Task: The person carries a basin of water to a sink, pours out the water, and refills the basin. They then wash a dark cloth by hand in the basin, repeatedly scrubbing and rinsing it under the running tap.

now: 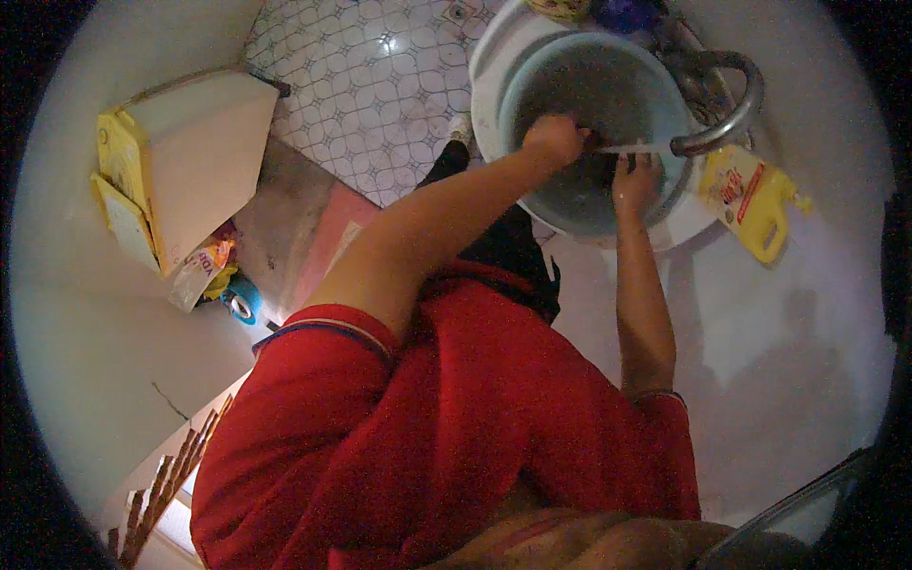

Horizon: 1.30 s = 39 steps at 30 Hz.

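Observation:
A light blue plastic tub (507,107) sits in a white washbasin (484,71), with murky grey water in it. From the curved metal tap (741,100), a thin stream of water (634,149) runs into the tub. My left hand (556,140) is over the tub's left half, its fingers curled; a small dark reddish bit shows at the fingertips. Lower right in the tub, my right hand (639,182) reaches in with its fingers near a dark patch (602,167), perhaps wet cloth. Dimness and blur hide what either hand grips.
Right of the basin is a yellow jug (748,203) bearing writing. A purple item (627,14) and a yellowish item (559,8) lie behind the tub. At left are a white and yellow box (199,157), a plastic bag (203,267) and a blue roll (244,299). Patterned tiles (349,92) cover the floor.

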{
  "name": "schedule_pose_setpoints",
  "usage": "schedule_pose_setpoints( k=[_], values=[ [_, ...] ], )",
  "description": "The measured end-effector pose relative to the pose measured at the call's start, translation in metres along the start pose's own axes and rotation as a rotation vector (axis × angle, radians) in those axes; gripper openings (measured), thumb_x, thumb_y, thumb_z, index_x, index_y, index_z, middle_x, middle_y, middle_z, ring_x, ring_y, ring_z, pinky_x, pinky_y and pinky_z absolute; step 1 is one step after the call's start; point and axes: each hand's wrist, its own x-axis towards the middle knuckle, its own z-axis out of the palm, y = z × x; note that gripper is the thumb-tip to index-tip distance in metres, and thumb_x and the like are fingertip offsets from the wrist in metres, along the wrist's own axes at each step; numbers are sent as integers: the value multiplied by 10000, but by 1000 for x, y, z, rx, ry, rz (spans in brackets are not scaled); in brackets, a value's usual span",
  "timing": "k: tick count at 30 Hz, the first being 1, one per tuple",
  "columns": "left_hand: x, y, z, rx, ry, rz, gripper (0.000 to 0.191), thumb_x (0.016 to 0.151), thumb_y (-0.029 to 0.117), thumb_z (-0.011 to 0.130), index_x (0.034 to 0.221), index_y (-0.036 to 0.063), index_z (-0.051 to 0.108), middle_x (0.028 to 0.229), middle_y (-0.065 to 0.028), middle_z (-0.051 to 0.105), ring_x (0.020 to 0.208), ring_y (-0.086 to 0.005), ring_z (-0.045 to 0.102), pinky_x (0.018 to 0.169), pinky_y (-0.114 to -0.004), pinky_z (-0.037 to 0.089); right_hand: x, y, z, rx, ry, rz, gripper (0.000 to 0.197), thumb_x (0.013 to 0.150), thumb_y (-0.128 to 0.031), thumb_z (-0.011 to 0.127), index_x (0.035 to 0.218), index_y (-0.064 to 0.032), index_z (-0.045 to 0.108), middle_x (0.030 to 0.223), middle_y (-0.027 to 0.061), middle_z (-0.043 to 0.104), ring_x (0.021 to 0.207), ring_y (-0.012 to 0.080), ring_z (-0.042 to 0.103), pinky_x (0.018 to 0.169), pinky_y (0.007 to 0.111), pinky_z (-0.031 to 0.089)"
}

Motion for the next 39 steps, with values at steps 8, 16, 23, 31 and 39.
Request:
schedule_pose_setpoints(
  k=[8, 16, 23, 31, 39],
  values=[
    [0, -9, 25, 44, -61, 94, 441, 838, 377, 437, 1111, 43, 525, 1078, -210, 541, 966, -343, 545, 842, -400, 438, -5, 9, 62, 225, -167, 129, 402, 823, -239, 518, 1157, -19, 481, 1056, 182, 550, 979, 334, 513, 818, 377, 407],
    [12, -23, -3, -1073, -372, -306, 619, 830, 544, 392, 1102, 4, 523, 1029, -175, 576, 907, -346, 554, 825, -414, 422, -35, -110, -41, 1543, -256, 718, 259, 751, -230, 563, 968, -91, 547, 889, 62, 572, 750, 207, 538, 553, 292, 428],
    [-1, 1, -46, -1399, -740, -353, 454, 832, 398, 463, 1039, 1, 535, 933, -152, 585, 808, -299, 570, 756, -403, 461, -49, -125, -42, 1889, -375, 794, 358, 734, -299, 516, 1023, -87, 497, 970, 71, 552, 803, 228, 540, 562, 334, 460],
    [-83, 32, -37, -359, 246, 637, 381, 728, 1, 477, 1107, 32, 502, 1048, -157, 551, 1009, -340, 517, 863, -442, 402, -41, -105, -41, 2455, -217, 695, 560, 840, -504, 320, 969, -12, 553, 1007, 132, 579, 919, 300, 553, 830, 433, 442],
    [-93, 41, -31, 228, 353, 856, 368, 801, 253, 501, 1115, 63, 518, 1180, -149, 472, 1115, -349, 416, 932, -453, 313, -31, -105, -36, 2109, -120, 710, 427, 877, -411, 363, 1026, -38, 508, 1021, 101, 547, 965, 239, 521, 870, 368, 414]
  ],
)
